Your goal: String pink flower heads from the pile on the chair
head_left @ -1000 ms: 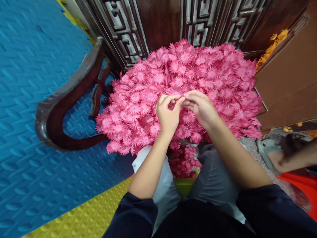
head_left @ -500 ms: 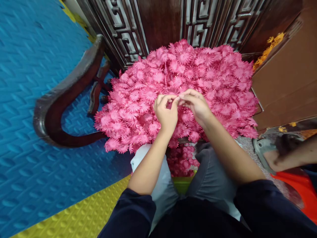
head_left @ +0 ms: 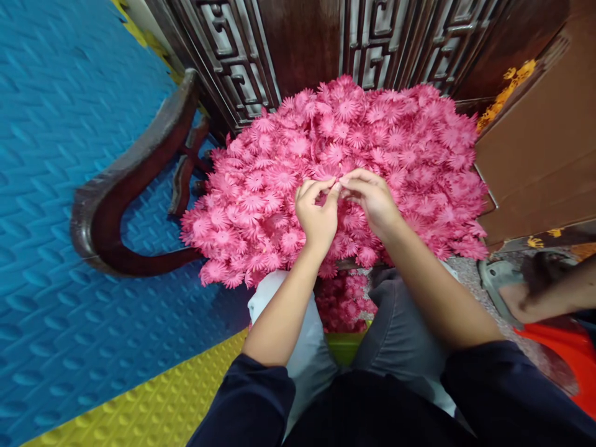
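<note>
A large heap of pink daisy-like artificial flowers (head_left: 261,186) spreads in front of me. Over its middle, my left hand (head_left: 317,208) is closed in a pinch, thumb against forefinger. My right hand (head_left: 370,192) pinches as well, and the fingertips of both hands meet. A single pink flower (head_left: 326,171) shows right at these fingertips, and both hands appear to grip it. The exact hold is hidden by the fingers. Below the heap, between my knees, more pink flowers (head_left: 342,301) lie lower down, by a green container edge (head_left: 344,347).
A dark curved wooden chair arm (head_left: 97,230) is at the left, over blue matting (head_left: 41,298). Behind the heap stands carved dark wood panelling (head_left: 307,43). A brown cardboard box (head_left: 540,136) is on the right, near another person's sandalled foot (head_left: 514,301) and a red plastic object (head_left: 572,360).
The whole view has shifted slightly to the right. My hands stay pinched together over the heap, and the flower at the fingertips looks lighter and shows more of its petals.
</note>
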### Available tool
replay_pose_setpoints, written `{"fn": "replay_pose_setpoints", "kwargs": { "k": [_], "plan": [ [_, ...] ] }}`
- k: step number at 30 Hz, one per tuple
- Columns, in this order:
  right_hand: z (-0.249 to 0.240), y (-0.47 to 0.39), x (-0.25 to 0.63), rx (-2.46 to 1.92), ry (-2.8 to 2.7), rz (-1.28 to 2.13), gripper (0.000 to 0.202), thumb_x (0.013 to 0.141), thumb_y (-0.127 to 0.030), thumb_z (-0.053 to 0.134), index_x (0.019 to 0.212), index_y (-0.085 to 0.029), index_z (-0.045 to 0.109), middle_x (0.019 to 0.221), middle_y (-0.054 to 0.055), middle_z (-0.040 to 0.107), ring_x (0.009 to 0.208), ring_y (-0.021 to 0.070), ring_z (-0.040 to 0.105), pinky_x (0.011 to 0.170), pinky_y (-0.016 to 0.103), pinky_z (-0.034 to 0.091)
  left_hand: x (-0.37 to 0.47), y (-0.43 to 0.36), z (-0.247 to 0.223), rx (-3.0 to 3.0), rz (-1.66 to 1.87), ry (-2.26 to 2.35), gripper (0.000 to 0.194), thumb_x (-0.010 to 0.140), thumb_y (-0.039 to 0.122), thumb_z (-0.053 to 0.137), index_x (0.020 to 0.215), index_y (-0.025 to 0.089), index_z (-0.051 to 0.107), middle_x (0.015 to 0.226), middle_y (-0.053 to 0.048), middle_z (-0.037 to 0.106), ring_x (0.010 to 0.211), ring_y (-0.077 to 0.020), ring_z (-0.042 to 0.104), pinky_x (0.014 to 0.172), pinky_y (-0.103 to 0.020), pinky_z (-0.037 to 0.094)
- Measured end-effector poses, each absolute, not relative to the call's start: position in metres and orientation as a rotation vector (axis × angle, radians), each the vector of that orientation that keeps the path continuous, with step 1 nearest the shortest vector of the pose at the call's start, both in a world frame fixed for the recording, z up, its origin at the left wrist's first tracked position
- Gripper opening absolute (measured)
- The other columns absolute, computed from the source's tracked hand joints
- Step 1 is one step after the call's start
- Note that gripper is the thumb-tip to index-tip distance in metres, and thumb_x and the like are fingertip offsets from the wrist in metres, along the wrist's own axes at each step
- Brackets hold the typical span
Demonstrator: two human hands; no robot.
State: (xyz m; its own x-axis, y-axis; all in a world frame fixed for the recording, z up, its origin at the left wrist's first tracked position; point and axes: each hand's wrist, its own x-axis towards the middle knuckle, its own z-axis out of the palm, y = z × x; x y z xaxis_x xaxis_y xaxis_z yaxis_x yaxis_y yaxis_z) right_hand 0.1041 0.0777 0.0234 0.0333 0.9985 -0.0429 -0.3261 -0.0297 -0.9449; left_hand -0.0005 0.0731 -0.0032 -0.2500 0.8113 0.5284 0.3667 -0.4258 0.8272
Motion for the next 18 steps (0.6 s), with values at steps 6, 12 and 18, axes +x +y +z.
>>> {"fn": "replay_pose_setpoints", "kwargs": {
  "k": [6, 12, 18],
  "plan": [
    [0.0227, 0.0763, 0.1033, -1.035, -0.889, 1.364, 0.004, 0.062, -0.019, 0.064, 0.062, -0.02, 0.061, 0.061, -0.006, 0.06, 0.058, 0.0059, 0.053, 0.062, 0.021, 0.043, -0.0004, 0.0736, -0.0014, 1.534, 1.682, 1.354, 0.003, 0.077, 0.02, 0.064, 0.075, 0.021, 0.067, 0.074, 0.001, 0.064, 0.072, -0.0116, 0.058, 0.071, -0.026, 0.046],
    [0.0215, 0.0759, 0.1049, -1.047, -0.9, 1.428, 0.006, 0.064, -0.022, 0.063, 0.067, -0.02, 0.059, 0.062, -0.006, 0.061, 0.056, 0.006, 0.057, 0.063, 0.021, 0.046, -0.0039, 0.075, -0.001, 1.509, 1.693, 1.35, 0.008, 0.079, 0.019, 0.062, 0.071, 0.02, 0.063, 0.07, 0.001, 0.059, 0.07, -0.0108, 0.055, 0.071, -0.024, 0.044],
    [0.0257, 0.0766, 0.1004, -1.128, -0.794, 1.399, 0.004, 0.07, -0.016, 0.054, 0.066, -0.018, 0.055, 0.061, -0.007, 0.057, 0.052, 0.0043, 0.056, 0.058, 0.019, 0.045, -0.0066, 0.0784, -0.0016, 1.393, 1.829, 1.427, 0.014, 0.086, 0.025, 0.051, 0.073, 0.019, 0.05, 0.073, 0.0, 0.051, 0.07, -0.0111, 0.048, 0.071, -0.024, 0.04]
  ]
}}
